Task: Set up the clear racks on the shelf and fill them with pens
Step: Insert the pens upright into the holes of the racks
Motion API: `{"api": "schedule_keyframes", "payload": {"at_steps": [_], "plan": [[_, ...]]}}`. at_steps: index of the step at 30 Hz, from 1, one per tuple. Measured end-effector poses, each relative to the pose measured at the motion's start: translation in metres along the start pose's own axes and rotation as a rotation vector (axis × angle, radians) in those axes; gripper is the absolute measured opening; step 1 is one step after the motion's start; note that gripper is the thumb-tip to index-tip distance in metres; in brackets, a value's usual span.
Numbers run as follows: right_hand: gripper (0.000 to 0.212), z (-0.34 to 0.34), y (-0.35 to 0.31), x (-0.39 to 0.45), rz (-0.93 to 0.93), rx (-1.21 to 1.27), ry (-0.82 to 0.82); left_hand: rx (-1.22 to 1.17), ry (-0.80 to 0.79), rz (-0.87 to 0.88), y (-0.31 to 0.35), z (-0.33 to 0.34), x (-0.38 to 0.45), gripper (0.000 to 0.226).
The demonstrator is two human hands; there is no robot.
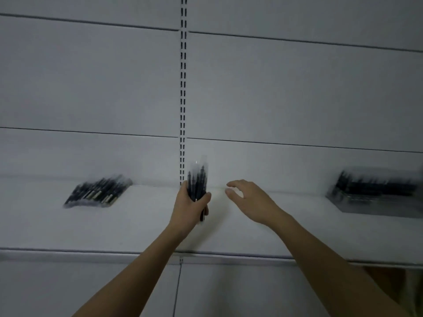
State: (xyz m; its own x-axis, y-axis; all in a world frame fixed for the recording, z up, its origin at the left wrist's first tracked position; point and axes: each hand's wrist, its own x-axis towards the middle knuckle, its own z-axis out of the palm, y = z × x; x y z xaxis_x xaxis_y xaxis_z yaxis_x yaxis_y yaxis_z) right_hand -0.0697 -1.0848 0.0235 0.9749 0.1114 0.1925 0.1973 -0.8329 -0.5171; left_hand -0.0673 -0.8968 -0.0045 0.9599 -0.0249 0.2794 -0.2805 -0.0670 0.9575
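Your left hand [191,203] has its grip wrapped round a bundle of pens [198,179], upright over the shelf [146,225]. Right hand [248,199] hovers beside, fingers loose. More pens [98,191] lie left, a filled rack [375,193] far right.

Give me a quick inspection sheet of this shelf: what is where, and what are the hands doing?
Surface: white shelf, blurred.
Job's things: upright bundle of dark pens in clear wrap at centre; flat row of dark pens lying left; clear rack holding dark pens far right.
Clutter: nothing seen.
Grippers: left hand grips the bundle; right hand open, hovering beside it.
Cables: nothing seen.
Surroundings: white back panels, slotted upright.
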Motion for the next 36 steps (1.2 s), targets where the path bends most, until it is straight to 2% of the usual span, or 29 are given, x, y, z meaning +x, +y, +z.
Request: {"api": "schedule_keyframes", "payload": {"at_steps": [9,14,20,27,36], "plan": [[0.046,-0.099,0.105,-0.108,0.097,-0.122,0.115,-0.041,-0.157,0.041,0.033,0.149,-0.045,0.020],[0.036,-0.164,0.166,-0.184,0.172,0.061,0.221,-0.127,-0.191,0.046,0.062,0.254,-0.078,0.017],[0.022,-0.226,0.222,-0.248,0.196,0.323,0.352,-0.182,-0.309,0.020,0.079,0.366,-0.128,0.020],[0.023,-0.246,0.275,-0.252,0.237,0.546,0.364,-0.204,-0.448,0.000,0.077,0.442,-0.146,0.024],[0.022,-0.245,0.343,-0.202,0.349,0.685,0.358,-0.216,-0.520,-0.057,0.040,0.498,-0.086,0.022]]}}
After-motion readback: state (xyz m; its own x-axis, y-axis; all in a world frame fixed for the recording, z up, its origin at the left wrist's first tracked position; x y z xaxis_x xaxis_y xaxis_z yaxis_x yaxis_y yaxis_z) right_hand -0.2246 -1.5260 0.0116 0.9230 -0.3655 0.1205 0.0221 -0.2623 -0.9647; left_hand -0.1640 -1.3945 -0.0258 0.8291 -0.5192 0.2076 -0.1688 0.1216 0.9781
